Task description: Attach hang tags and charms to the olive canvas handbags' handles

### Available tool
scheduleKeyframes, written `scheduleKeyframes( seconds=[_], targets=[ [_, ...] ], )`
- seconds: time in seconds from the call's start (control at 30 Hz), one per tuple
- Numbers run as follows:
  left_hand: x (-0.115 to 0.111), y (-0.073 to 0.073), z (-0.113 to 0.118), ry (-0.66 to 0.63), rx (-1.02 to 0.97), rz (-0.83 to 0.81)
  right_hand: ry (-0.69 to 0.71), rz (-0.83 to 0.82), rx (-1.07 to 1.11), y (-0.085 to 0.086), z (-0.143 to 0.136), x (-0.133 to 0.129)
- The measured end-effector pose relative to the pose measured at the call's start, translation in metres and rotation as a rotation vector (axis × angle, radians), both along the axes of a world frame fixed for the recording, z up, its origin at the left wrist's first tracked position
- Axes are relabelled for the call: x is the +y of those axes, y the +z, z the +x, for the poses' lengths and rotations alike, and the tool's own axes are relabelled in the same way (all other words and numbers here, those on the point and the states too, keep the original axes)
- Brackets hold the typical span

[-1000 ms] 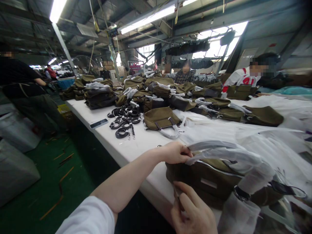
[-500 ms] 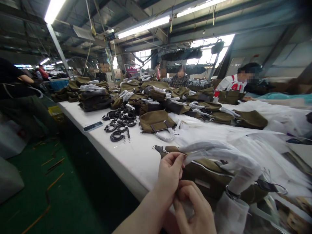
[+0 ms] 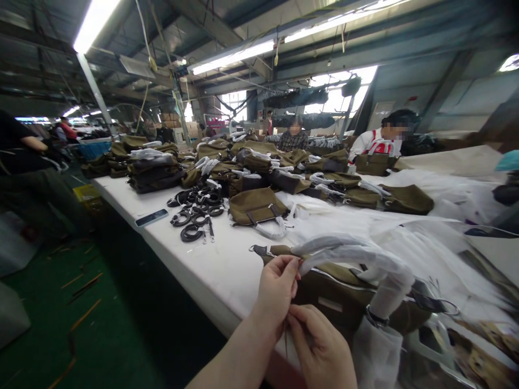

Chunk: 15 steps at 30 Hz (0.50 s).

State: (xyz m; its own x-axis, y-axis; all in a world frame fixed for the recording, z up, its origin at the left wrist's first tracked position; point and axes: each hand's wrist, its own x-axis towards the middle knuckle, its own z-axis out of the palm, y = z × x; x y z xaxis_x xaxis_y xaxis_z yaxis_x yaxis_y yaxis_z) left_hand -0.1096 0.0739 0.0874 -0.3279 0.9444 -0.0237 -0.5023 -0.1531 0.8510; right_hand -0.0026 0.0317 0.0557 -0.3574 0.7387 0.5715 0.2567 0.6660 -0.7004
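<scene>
An olive bag (image 3: 340,289) with a silver zipper lies on the near edge of the white table. Its handles (image 3: 360,251) are wrapped in white film and arch over it. My left hand (image 3: 279,281) is closed in a pinch at the bag's left part, by the end of the wrapped handle; what its fingertips hold is too small to name. Just below and to the right, my right hand (image 3: 320,343) is also closed, thumb against fingers, with a thin strand hanging at its fingertips. I cannot make out what the strand is.
Behind are a smaller olive bag (image 3: 257,207), coiled black straps (image 3: 194,216), a phone (image 3: 151,217) and a long pile of bags (image 3: 259,162). White film sheets (image 3: 421,243) spread at the right. A person in white and red (image 3: 375,143) is across the table; another stands at the left.
The view has shifted slightly. My right hand's fingers have drawn closer together in a pinch, and a thin strand now shows below them. My left hand keeps its pinch.
</scene>
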Motion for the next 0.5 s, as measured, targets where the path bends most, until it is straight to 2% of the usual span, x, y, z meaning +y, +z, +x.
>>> scheduleKeyframes(
  seconds=[0.07, 0.2, 0.33, 0.5],
  targets=[
    [0.0006, -0.0018, -0.0003, 0.0, 0.002, 0.008, 0.005, -0.008, 0.027, 0.0014, -0.0008, 0.001],
    [0.0013, -0.0031, -0.0008, -0.001, -0.025, 0.005, 0.053, -0.182, 0.121, 0.0003, -0.0021, 0.0038],
    [0.0001, -0.003, -0.001, 0.002, -0.029, 0.006, 0.037, -0.302, 0.207, -0.0027, -0.0041, 0.0039],
    [-0.0011, 0.0017, -0.0016, 0.007, -0.038, -0.015, -0.007, -0.272, 0.126, -0.0044, -0.0057, 0.0011]
  ],
)
